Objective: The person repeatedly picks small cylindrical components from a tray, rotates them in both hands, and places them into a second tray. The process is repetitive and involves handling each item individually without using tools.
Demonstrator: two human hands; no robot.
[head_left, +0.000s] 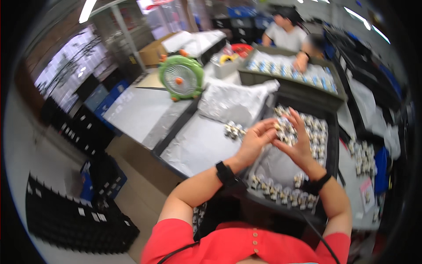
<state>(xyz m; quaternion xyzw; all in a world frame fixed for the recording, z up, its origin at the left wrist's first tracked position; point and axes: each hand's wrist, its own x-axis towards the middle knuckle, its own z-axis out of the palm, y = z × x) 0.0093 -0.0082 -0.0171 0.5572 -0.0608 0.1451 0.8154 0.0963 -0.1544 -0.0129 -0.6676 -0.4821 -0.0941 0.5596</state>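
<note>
The person's left hand (254, 140) and right hand (295, 140) meet over the dark tray (332, 145), both with fingers curled around a cluster of small silver-and-cream parts (285, 130) held between them just above the loose ones lining the tray. This looks like the gathering or sorting step, mid-handful. A next move would call for keeping both grips closed so nothing spills, with the foil-lined tray (198, 145) alongside on the worktop (136, 110).

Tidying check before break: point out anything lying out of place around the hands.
A small cluster of metal parts lies alone on the grey sheet, outside the dark tray that holds the rest. Both the left hand and right hand grip parts above that tray. Nothing looks spilled or damaged.
</note>
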